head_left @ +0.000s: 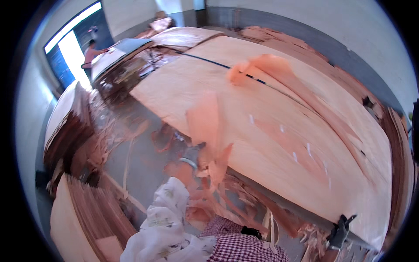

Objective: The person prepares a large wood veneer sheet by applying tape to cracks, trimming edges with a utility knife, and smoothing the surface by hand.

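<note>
A torn piece of orange veneer [205, 115], blurred, is grasped by the gloved left grip [193, 153]. Its long axis is pointed upward and away from that grip, with its broad end farthest off and ragged tails hung just below and to the right. By the gloved right grip [338, 234], the near edge of the large veneer sheet [270, 153] is met close to its right-hand corner; whether anything is clasped there cannot be told.

The sheet's long axis is run from beside the right grip to well beyond the left one. On it, ahead and to the right of the left grip, a long dark rod [209, 62] and a curled orange strip [270, 65] are laid. Open room is left over the flat sheet between the grips, and over grey floor [146, 159] left of the left grip; nearer scraps [200, 201] are crowded below it.
</note>
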`<action>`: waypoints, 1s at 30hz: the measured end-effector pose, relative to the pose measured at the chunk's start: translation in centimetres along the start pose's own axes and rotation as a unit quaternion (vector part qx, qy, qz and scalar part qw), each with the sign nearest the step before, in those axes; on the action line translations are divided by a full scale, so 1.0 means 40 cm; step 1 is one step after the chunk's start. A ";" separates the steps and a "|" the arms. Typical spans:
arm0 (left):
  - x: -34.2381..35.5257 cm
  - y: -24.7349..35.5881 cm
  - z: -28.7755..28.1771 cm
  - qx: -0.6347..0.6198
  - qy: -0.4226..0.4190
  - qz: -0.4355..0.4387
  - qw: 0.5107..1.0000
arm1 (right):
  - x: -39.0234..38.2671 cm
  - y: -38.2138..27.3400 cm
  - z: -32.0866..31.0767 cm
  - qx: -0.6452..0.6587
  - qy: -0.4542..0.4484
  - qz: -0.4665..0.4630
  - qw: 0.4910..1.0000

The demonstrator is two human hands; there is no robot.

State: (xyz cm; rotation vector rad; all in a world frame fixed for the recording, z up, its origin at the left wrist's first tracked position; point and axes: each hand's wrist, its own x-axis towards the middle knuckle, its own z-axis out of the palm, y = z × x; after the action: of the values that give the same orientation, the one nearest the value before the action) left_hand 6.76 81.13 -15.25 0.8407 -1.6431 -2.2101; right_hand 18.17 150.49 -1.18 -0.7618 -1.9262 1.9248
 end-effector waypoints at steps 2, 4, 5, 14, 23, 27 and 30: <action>0.021 -0.028 -0.126 0.022 -0.026 -0.005 0.999 | 0.001 0.046 -0.031 0.025 -0.056 -0.005 0.998; 0.037 -0.015 -0.219 -0.111 -0.043 -0.132 0.984 | -0.040 0.054 0.022 0.003 -0.041 0.038 0.998; 0.042 -0.006 -0.219 -0.172 -0.045 -0.193 0.965 | -0.089 0.020 0.071 -0.023 -0.012 0.043 0.999; -0.057 0.050 -0.136 -0.112 0.026 -0.085 0.990 | -0.179 0.086 0.007 0.048 0.011 0.071 0.996; -0.098 -0.001 -0.259 -0.162 -0.010 -0.039 0.986 | -0.222 0.228 -0.027 0.055 0.038 0.207 0.976; -0.209 -0.014 -0.163 -0.127 0.028 -0.116 0.985 | -0.190 0.350 -0.082 0.035 0.071 0.264 0.961; -0.231 -0.065 -0.184 -0.147 0.085 -0.152 0.974 | -0.129 0.362 -0.080 0.021 0.040 0.311 0.949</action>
State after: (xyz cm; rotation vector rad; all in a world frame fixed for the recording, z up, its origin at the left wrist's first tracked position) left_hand 18.81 81.07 -16.40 1.2197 -1.1337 -2.4198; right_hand 26.32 149.53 -14.59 -1.5546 -1.7116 2.2092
